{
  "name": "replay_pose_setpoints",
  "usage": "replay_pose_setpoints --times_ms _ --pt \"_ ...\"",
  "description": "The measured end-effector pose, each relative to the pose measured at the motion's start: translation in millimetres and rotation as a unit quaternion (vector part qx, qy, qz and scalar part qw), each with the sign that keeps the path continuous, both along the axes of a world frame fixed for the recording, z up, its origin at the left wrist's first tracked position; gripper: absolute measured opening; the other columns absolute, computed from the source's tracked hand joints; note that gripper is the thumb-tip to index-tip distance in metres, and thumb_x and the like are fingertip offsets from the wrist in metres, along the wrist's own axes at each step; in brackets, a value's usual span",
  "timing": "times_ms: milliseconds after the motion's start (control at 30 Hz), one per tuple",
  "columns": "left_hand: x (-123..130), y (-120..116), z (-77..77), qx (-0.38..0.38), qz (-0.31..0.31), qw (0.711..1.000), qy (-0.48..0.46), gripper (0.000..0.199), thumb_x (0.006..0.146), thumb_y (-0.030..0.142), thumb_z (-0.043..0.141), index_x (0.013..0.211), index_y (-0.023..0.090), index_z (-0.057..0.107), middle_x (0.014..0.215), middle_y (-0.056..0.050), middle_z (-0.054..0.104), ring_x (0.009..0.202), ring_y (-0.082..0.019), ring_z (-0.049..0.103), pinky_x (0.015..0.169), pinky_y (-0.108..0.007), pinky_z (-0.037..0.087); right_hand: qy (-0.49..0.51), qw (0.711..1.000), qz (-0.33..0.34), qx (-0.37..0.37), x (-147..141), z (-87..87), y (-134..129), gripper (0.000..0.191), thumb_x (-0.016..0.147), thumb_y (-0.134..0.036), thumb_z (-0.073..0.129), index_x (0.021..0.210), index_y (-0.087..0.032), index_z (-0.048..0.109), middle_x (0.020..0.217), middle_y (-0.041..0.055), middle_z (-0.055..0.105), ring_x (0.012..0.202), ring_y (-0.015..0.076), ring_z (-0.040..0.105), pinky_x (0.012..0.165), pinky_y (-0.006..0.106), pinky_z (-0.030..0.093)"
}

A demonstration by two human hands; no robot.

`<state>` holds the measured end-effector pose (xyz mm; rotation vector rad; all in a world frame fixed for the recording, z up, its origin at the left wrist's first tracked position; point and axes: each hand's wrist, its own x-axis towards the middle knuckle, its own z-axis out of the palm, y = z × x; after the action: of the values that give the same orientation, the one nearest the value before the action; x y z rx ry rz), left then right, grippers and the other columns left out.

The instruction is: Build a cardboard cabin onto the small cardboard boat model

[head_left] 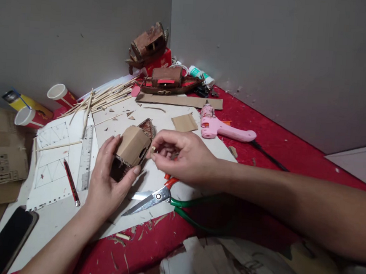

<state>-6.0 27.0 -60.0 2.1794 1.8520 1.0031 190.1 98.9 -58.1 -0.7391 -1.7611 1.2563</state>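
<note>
Cardboard model (133, 145) is over the white paper (155, 120), gripped by the left hand (111, 186) from its 7 o'clock side, while the right hand (183, 154), at 3 o'clock, pinches 1 small pale piece (153, 150). Outward from the model, spread scissors (158, 196) lie at 5 o'clock, a pencil (71, 182) at 8 o'clock, and 2 brown models (167, 74) at 12 and 1 o'clock.

At the left side there are a black smartphone (6, 238), a cardboard box (7, 142), and two paper cups (29, 117) beside a yellow container (41, 109).
</note>
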Motion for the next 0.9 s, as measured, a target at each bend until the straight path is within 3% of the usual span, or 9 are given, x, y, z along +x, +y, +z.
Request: replay_pose_setpoints --times_ms 100,167,300,433,533,667,767,833,900 --pt "4 -10 8.7 0.072 0.014 0.997 0.002 0.070 0.081 0.029 0.073 0.145 0.026 0.043 0.146 -0.013 0.049 0.137 -0.031 0.043 0.112 -0.051 0.037 0.006 0.996 0.052 -0.069 0 4.1 -7 0.007 0.072 -0.015 0.060 0.071 -0.019 0.053 0.056 -0.0079 0.043 0.049 0.0059 0.038 0.043 0.016 0.032" --pt "9 -19 14.9 0.104 -0.011 0.994 -0.022 0.060 0.081 0.021 0.073 0.137 0.027 0.052 0.132 -0.009 0.059 0.126 -0.028 0.052 0.106 -0.046 0.043 -0.002 0.992 0.086 -0.092 1 6.1 -11 0.004 0.073 -0.018 0.061 0.073 -0.018 0.057 0.056 -0.0072 0.044 0.050 0.0061 0.038 0.044 0.016 0.033" --pt "21 -33 23.9 0.045 -0.062 0.993 -0.087 0.037 0.081 0.013 0.072 0.116 0.026 0.066 0.102 -0.002 0.070 0.094 -0.018 0.065 0.084 -0.032 0.054 -0.008 0.983 0.151 -0.103 3 6.8 -19 0.005 0.076 -0.019 0.061 0.078 -0.015 0.064 0.058 -0.0057 0.051 0.050 0.0059 0.041 0.045 0.017 0.034" --pt "26 -37 27.0 -0.017 -0.053 0.985 -0.165 0.019 0.084 0.014 0.070 0.099 0.026 0.072 0.093 -0.001 0.073 0.087 -0.015 0.068 0.078 -0.027 0.055 0.002 0.982 0.170 -0.079 3 3.4 -25 0.006 0.078 -0.019 0.062 0.077 -0.014 0.066 0.056 -0.0050 0.052 0.050 0.0066 0.044 0.045 0.017 0.035" --pt "26 -38 29.0 -0.009 -0.045 0.977 -0.207 0.011 0.082 0.016 0.072 0.088 0.026 0.074 0.086 0.000 0.073 0.085 -0.016 0.068 0.075 -0.026 0.057 0.010 0.984 0.170 -0.060 3 5.4 -25 0.008 0.080 -0.020 0.063 0.078 -0.014 0.067 0.058 -0.0043 0.055 0.051 0.0069 0.046 0.048 0.018 0.038" --pt "21 -42 40.4 -0.035 0.015 0.946 -0.321 0.001 0.088 0.022 0.067 0.087 0.023 0.068 0.096 -0.003 0.075 0.086 -0.019 0.071 0.074 -0.032 0.060 -0.089 0.980 0.169 0.064 16 16.3 -19 0.013 0.086 -0.026 0.063 0.086 -0.015 0.070 0.067 -0.0002 0.064 0.057 0.0096 0.053 0.054 0.021 0.041" --pt "15 -46 56.9 -0.030 0.036 0.913 -0.406 0.002 0.090 0.024 0.065 0.091 0.024 0.065 0.088 -0.001 0.074 0.071 -0.016 0.070 0.068 -0.031 0.060 -0.272 0.925 0.154 0.216 36 17.3 -18 0.011 0.088 -0.030 0.064 0.088 -0.019 0.068 0.082 0.0050 0.069 0.073 0.0175 0.061 0.064 0.029 0.045" --pt "7 -48 68.5 0.001 0.051 0.906 -0.420 0.002 0.089 0.023 0.066 0.090 0.024 0.065 0.076 0.001 0.069 0.063 -0.013 0.065 0.061 -0.027 0.058 -0.346 0.894 0.133 0.251 52 10.6 -21 0.009 0.084 -0.029 0.067 0.089 -0.022 0.066 0.084 0.0058 0.069 0.079 0.0223 0.063 0.067 0.033 0.047" --pt "-2 -51 77.2 -0.011 0.059 0.911 -0.407 0.002 0.088 0.022 0.068 0.089 0.024 0.067 0.071 0.001 0.066 0.058 -0.013 0.062 0.053 -0.025 0.055 -0.360 0.886 0.123 0.264 65 1.2 -26 0.019 0.077 -0.023 0.069 0.096 -0.024 0.066 0.092 0.0071 0.070 0.083 0.0252 0.066 0.071 0.037 0.050"
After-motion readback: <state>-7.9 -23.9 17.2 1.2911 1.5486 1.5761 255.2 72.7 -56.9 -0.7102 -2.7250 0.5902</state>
